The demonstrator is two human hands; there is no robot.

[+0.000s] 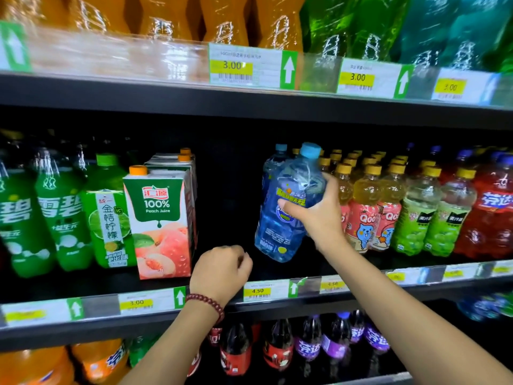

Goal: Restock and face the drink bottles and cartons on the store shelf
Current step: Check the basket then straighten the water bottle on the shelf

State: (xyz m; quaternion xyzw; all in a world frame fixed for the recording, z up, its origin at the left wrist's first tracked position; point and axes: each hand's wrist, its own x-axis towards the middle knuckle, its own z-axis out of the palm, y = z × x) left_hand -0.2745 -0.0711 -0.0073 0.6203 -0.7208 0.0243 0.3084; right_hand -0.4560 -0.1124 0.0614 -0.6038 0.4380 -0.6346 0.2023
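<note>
With the right hand (313, 212) clamped round the tilted clear blue plastic bottle (288, 201) above the middle shelf's (277, 270) dark gap, and the left hand (222, 269) curled, empty, at its seven o'clock, I'd stand it upright, label forward, at the shelf edge.

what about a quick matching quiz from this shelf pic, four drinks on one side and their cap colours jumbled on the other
Drinks:
1. blue bottle gripped by the right hand
2. peach juice carton
3. Qoo bottle
4. kumquat lemon bottle

Cap colours:
A. green
B. yellow
C. light blue
D. orange

Pairs: 1-C, 2-D, 3-B, 4-A
</note>
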